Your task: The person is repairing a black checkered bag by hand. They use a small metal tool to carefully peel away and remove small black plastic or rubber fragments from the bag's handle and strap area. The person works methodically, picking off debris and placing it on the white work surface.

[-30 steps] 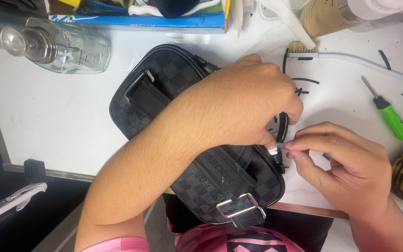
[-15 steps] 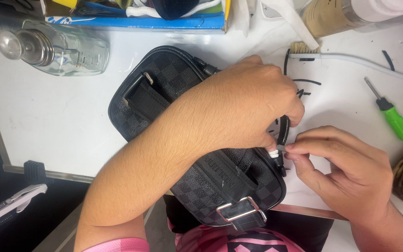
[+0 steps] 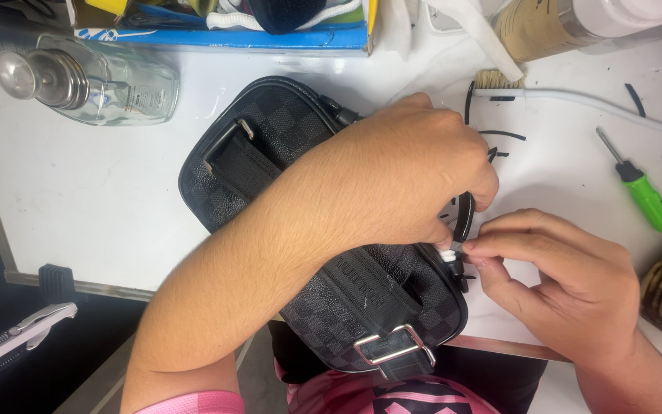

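Observation:
A black checkered bag (image 3: 270, 146) with a metal buckle (image 3: 392, 349) lies on the white table (image 3: 78, 199). My left hand (image 3: 400, 172) reaches across the bag and grips its right edge, pinching a black strap piece (image 3: 463, 217). My right hand (image 3: 561, 276) pinches a small white and black part (image 3: 450, 259) at the same edge, fingertips touching those of the left hand. What lies between the fingers is mostly hidden.
A green-handled screwdriver (image 3: 641, 192) and a white toothbrush (image 3: 568, 98) lie at the right. A clear glass bottle (image 3: 93, 80) lies on its side at the far left. A blue box (image 3: 231, 34) sits at the back. Black strip scraps (image 3: 503, 134) dot the table.
Both hands stay at the bag's right edge with only slight finger shifts. The bag has not moved.

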